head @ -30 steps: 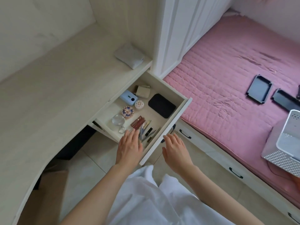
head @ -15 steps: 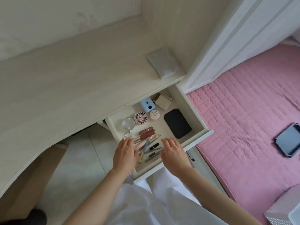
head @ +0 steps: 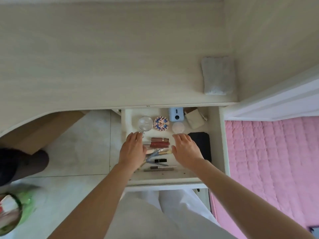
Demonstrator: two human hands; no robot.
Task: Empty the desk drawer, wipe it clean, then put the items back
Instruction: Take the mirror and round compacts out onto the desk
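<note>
The drawer stands pulled out in the middle of the frame, just under the front edge of the desk, and it is full of small things. Both hands are inside it, palms down, over its lower half. The left hand lies at the left side with its fingers straight and close together; the fingertips reach the handle of the magnifier, whose round lens is just above the hand. The right hand lies in the center-right with fingers straight and a little spread; it holds nothing. Between the two hands lie the lip tubes, the brushes under them, then a black tube and pencils toward the lower edge of the drawer. I cannot tell if the palms touch these things. Just right of the right hand, partly hidden by it, lies a black pad. Above its fingertips is a white round case, and left of that a patterned round tin. In the upper part of the drawer are a blue device and a beige pouch.

On the desk, in the upper right of the frame, lies a grey cloth. A pink bed fills the right side. At the lower left is a bin on the floor.
</note>
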